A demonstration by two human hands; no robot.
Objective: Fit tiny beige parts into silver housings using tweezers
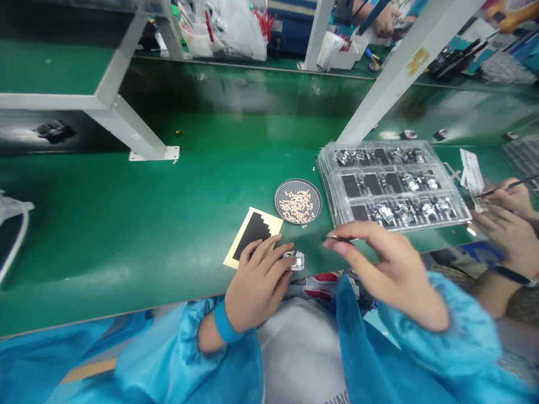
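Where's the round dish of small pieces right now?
Head view, just right of centre on the green table: the round dish sits between the yellow-edged sheet and the stacked clear trays, beyond the left hand.

Assembly workshop: green bench (105,224), compartment tray (327,182), small parts (385,213) (co-worker (511,235) alongside).

The sheet (273,224) looks papery, the tabletop (193,213) glossy.

Your left hand (256,286) meets a small silver rectangular part (297,260) on the green tabletop (147,224). Your right hand (387,264) pinches a small thin piece (336,238). From the silver part: yellow sheet with stepped black patch (252,233), 10 o'clock; round grey perforated dish (297,185) of beige bits (297,206), 12; clear plastic compartmented tray (327,185), 2.
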